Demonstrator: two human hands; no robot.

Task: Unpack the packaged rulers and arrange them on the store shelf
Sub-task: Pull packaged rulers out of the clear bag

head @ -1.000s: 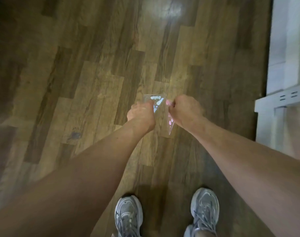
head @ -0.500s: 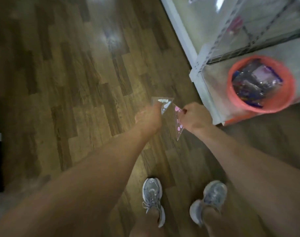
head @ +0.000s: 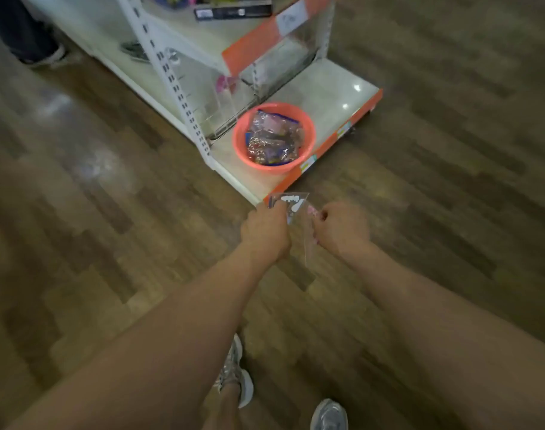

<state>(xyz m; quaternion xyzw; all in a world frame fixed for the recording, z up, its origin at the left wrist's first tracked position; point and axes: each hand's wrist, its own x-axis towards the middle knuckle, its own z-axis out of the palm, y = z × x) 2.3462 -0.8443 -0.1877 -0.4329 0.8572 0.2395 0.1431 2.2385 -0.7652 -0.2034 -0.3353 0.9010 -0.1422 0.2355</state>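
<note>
Both my hands hold a clear packet of rulers (head: pixel 297 212) in front of me, above the wooden floor. My left hand (head: pixel 266 232) grips its left side, where white print shows. My right hand (head: pixel 341 226) pinches the right side, where pink marks show through the plastic. The packet hangs down between the two fists. Just beyond it is the corner of a white store shelf (head: pixel 324 91) with an orange front strip. A coral-red basin (head: pixel 308 141) full of plastic-wrapped packets stands on the shelf's bottom deck.
An upper shelf board (head: pixel 190 32) carries dark boxed goods. White slotted uprights (head: pixel 172 79) frame the unit. Another person's leg and shoe (head: pixel 35 48) are at the top left. My two grey sneakers (head: pixel 243 383) are on the wood floor (head: pixel 94 212) below.
The view has swung round towards the shelf, which now fills the upper middle with the basin fully in sight. Both hands keep the same hold on the packet.
</note>
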